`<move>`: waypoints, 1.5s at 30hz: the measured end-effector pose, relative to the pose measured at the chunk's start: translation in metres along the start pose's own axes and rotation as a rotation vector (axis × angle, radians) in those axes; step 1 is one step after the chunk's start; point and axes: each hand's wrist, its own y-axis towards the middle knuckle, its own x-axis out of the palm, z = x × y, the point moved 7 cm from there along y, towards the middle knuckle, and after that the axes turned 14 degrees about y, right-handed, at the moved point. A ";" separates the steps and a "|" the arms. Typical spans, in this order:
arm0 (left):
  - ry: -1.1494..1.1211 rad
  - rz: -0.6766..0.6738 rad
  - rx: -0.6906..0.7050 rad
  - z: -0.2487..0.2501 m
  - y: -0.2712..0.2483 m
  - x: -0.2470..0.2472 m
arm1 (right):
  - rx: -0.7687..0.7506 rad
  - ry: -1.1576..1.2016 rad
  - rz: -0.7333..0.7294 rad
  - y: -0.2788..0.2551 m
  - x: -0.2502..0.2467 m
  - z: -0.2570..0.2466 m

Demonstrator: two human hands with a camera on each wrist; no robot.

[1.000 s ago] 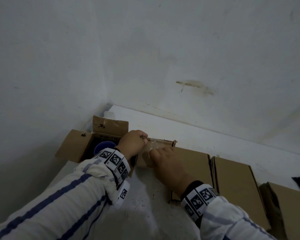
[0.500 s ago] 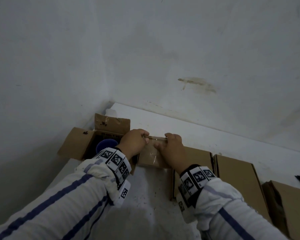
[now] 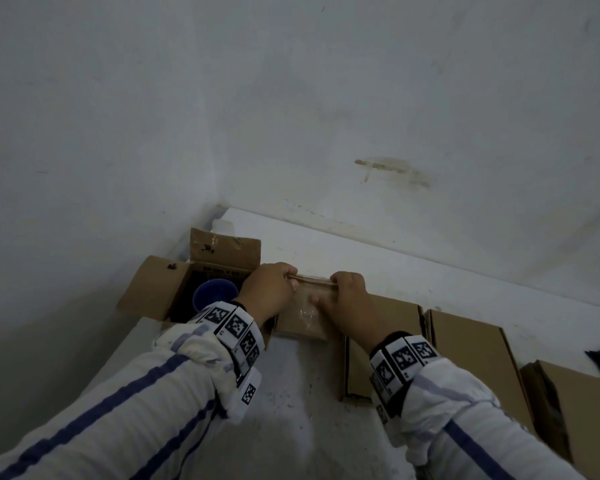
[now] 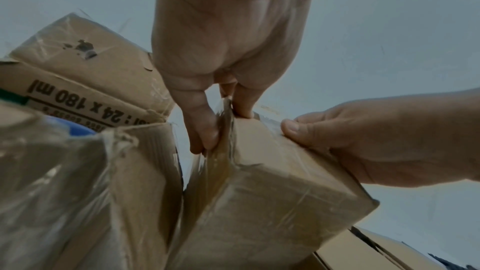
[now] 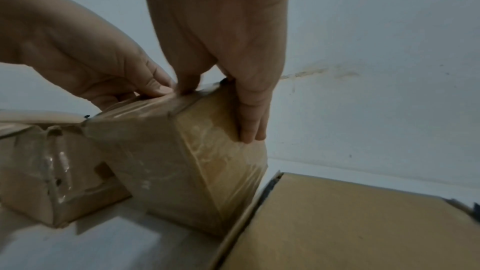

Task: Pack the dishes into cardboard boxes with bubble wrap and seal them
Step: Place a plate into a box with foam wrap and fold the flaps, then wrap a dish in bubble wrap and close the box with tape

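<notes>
L hand pinches loose tape; R hand grips box; pull tape taut, press w/o wrinkles.

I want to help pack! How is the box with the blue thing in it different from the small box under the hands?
The open box has its flaps up and shows a blue dish inside; the small box is closed and taped. Both hands are on the small box; neither touches the open box. Both boxes are brown cardboard.
</notes>
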 end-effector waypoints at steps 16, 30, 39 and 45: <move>-0.095 -0.050 0.022 -0.001 -0.020 0.006 | -0.031 0.026 -0.072 -0.021 -0.003 0.001; 0.243 -0.148 0.122 0.007 -0.052 0.043 | -0.286 -0.257 -0.063 -0.062 0.022 0.032; 0.370 0.001 0.195 0.048 -0.051 0.032 | -0.306 -0.231 0.000 -0.066 -0.008 0.030; 0.309 -0.125 0.337 0.130 -0.047 0.075 | -0.208 -0.154 0.153 -0.072 -0.078 0.070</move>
